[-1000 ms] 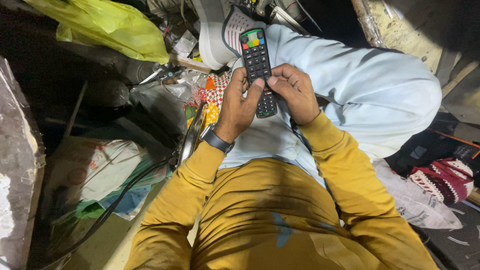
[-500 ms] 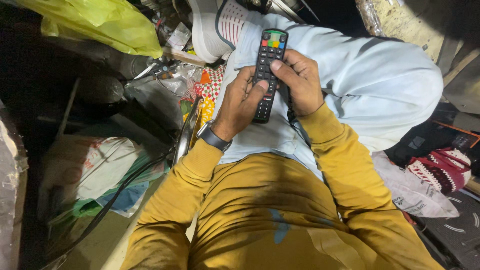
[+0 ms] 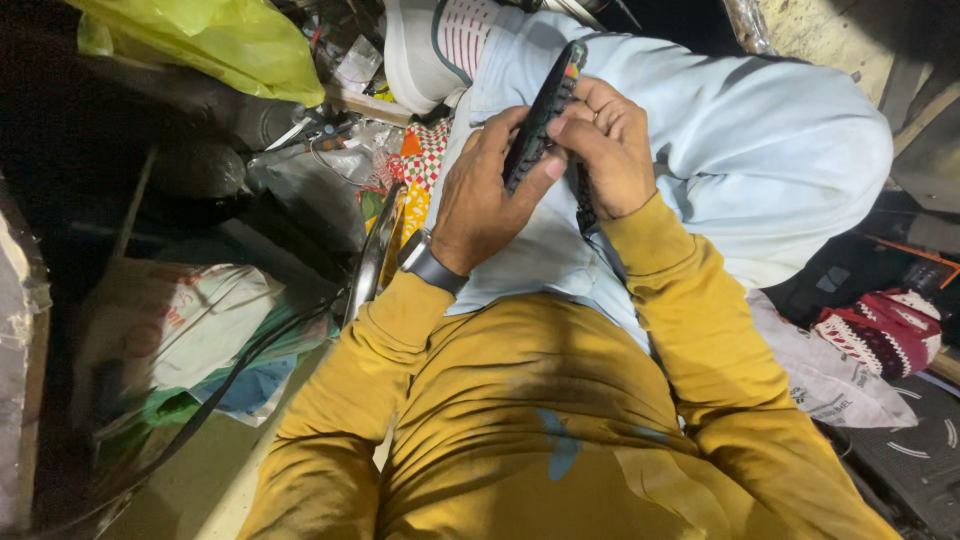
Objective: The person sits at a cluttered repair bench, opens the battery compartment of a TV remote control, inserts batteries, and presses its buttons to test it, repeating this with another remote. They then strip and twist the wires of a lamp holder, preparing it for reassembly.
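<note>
One black remote control, turned edge-on, lies over the pale blue knee. Left hand grips its lower body; right hand clasps its side, fingers curled. One watch on the left wrist. Left of the remote: one white shoe, one yellow bag, mixed clutter. Right: one red knitted item. Nothing covers the remote but the fingers.

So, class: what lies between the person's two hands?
In the head view, a black remote control, turned on edge, sits between the left hand and the right hand; both grip it above the pale blue trousers.
</note>
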